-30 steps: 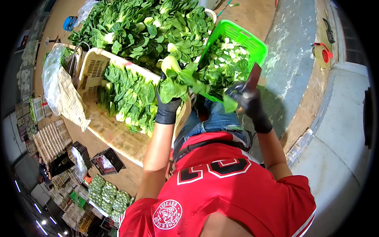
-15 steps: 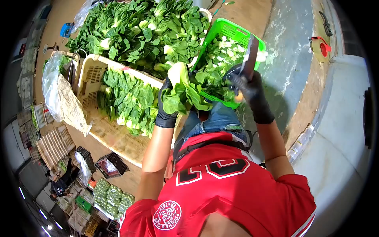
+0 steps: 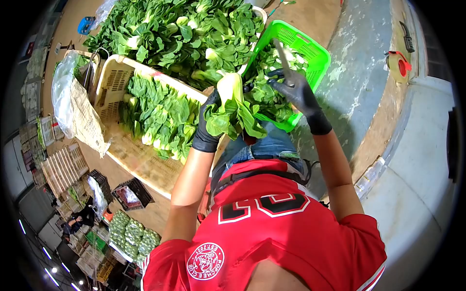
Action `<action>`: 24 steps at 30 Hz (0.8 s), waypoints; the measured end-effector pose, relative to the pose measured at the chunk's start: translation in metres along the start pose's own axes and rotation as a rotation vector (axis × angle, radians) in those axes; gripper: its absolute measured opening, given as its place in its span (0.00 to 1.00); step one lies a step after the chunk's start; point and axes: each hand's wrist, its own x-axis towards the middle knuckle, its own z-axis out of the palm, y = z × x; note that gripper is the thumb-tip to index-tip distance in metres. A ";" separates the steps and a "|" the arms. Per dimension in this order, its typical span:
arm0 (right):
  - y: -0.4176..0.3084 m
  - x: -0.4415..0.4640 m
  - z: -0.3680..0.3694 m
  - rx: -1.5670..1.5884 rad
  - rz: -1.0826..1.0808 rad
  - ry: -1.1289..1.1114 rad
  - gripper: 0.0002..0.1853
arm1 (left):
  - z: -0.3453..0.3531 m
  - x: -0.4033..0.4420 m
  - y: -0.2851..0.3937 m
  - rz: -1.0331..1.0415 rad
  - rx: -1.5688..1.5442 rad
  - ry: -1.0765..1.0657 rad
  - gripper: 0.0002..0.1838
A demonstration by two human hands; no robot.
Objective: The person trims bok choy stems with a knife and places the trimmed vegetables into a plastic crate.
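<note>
My left hand, in a black glove, is closed round a head of bok choy, its pale base up and its leaves hanging down. In my black-gloved right hand is a knife, its blade pointing up and away from me. That hand is above a bright green basket holding cut leaves and pale trimmings. Left of my left hand, a cream plastic crate contains rows of bok choy. Behind it rises a large heap of bok choy.
A plastic bag and cloth hang over the crate's left end. Tape and a black-handled tool lie along the right ledge. Dark crates, bagged greens and a wooden pallet stand at lower left, with a person beyond.
My right hand has moved left and slightly inward with the knife, whose blade now tilts left over the green basket. The bok choy in my left hand has shifted slightly right.
</note>
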 end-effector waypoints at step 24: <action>-0.072 -0.027 0.038 -0.171 -0.121 0.167 0.18 | 0.041 0.000 0.026 0.046 -0.168 -0.040 0.22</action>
